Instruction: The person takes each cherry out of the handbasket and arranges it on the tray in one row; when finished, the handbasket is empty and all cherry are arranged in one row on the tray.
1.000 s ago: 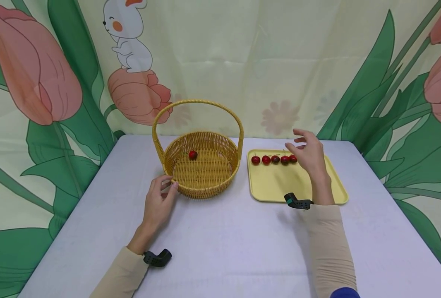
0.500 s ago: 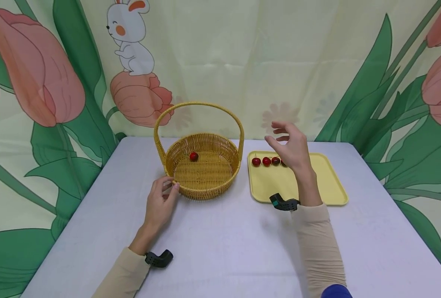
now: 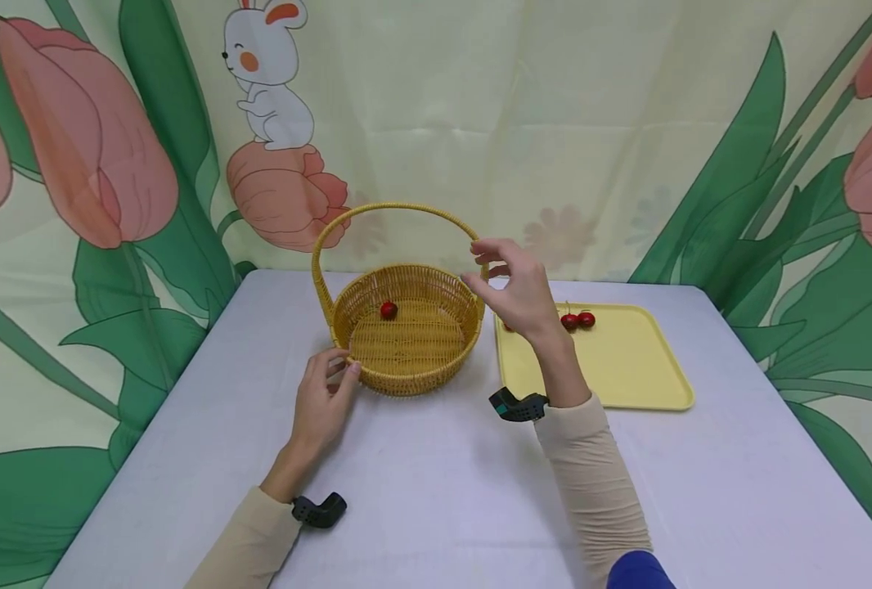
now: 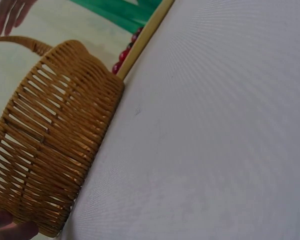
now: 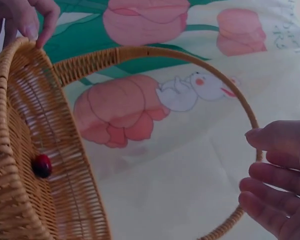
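Note:
My left hand [image 3: 320, 409] pinches the near-left rim of a round wicker basket [image 3: 406, 383], thumb outside and fingers at the edge. Inside the basket lies one dark red cherry [image 3: 388, 311], also showing in the right wrist view as a cherry [image 5: 42, 166] against the woven bottom. My right hand [image 3: 519, 294] is raised at the right side of the tall arched handle [image 3: 399, 207] and overlaps it. In the right wrist view its thumb and fingers [image 5: 270, 172] are spread apart, with nothing gripped between them.
A yellow tray [image 3: 627, 360] sits right of the basket, with cherries [image 3: 577, 320] in a row along its far side, partly hidden by my right hand and wrist. Behind the white-covered table [image 3: 421, 491] hangs a curtain [image 3: 591, 98] printed with tulips and a rabbit.
My right hand has moved left, from above the tray's cherries to the basket's handle, fingers still apart. The left hand has stayed at the rim; the view has shifted slightly.

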Motion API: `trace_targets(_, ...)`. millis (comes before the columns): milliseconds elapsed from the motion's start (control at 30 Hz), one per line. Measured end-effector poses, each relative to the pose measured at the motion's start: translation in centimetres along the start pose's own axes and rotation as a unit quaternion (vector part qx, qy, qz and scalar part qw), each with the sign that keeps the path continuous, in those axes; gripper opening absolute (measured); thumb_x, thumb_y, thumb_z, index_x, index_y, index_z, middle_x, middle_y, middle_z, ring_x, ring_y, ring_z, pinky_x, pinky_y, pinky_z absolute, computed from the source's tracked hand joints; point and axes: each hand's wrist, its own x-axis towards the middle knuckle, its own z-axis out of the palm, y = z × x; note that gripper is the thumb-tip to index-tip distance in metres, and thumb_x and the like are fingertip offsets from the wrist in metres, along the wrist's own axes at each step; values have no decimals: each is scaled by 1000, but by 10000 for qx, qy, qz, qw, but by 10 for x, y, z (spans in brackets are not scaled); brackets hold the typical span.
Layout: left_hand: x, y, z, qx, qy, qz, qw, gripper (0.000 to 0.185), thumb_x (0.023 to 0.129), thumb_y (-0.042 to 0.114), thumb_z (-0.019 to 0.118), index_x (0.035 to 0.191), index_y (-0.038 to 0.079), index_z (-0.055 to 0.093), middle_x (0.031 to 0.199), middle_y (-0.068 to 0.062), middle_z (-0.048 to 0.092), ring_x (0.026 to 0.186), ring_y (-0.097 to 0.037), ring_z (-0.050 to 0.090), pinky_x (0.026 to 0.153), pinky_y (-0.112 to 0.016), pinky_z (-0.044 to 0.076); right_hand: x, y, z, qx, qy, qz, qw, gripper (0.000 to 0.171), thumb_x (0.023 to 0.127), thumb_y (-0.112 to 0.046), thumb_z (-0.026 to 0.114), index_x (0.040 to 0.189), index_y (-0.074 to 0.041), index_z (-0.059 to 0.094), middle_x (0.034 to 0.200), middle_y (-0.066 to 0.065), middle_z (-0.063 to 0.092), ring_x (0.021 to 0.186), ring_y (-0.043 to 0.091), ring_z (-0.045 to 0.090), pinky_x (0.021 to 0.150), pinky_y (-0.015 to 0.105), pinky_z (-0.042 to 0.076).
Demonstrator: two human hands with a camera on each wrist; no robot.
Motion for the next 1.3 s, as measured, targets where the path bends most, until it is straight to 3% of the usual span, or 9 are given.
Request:
trace_targets(300, 0, 2, 1, -21, -1, -20, 10000, 42, 102, 36, 57, 133, 7, 53, 136, -16, 52, 121, -39, 62, 86, -50, 57, 15, 0, 40, 192, -666, 237, 9973, 43, 88, -12, 77, 127, 0, 62, 120, 15, 68, 108, 29, 65, 91, 41, 56)
trace_targets(567, 1, 0, 0, -67, -27, -35, 10000, 43, 102, 37, 57, 133, 7, 54, 137, -16, 52, 122, -38, 62, 87, -50, 57, 35, 17, 69, 289, -1122, 675, 9910, 47, 89, -18, 76, 130, -2, 61, 123, 15, 68, 113, 31, 64, 96, 41, 55)
trace_targets(700, 1, -1, 0, -53, -2, -43, 10000, 41, 102, 36, 57, 132, 8, 54, 137, -15, 52, 121, -37, 63, 86, -49, 58, 43, 30, 82, 382, -1348, 1042, 9846, 48, 89, -19, 74, 132, -3, 60, 126, 16, 66, 116, 32, 63, 99, 44, 53)
trace_targets(1033, 3, -2, 5, -81, 11, -62, 9999, 38, 102, 35, 57, 130, 10, 55, 136, -14, 54, 121, -38, 63, 85, -49, 58, 57, 61, 108, -9, -1909, 1743, 9660, 45, 93, -26, 72, 132, -8, 60, 126, 12, 65, 118, 26, 61, 101, 40, 50)
trace_targets(1300, 2, -4, 2, 55, 39, -37, 10000, 40, 102, 36, 58, 131, 9, 55, 136, -14, 53, 121, -37, 63, 86, -48, 58, 66, 83, 135, -69, -2270, 2034, 9524, 46, 94, -24, 70, 135, -5, 58, 130, 13, 64, 120, 27, 60, 103, 41, 49)
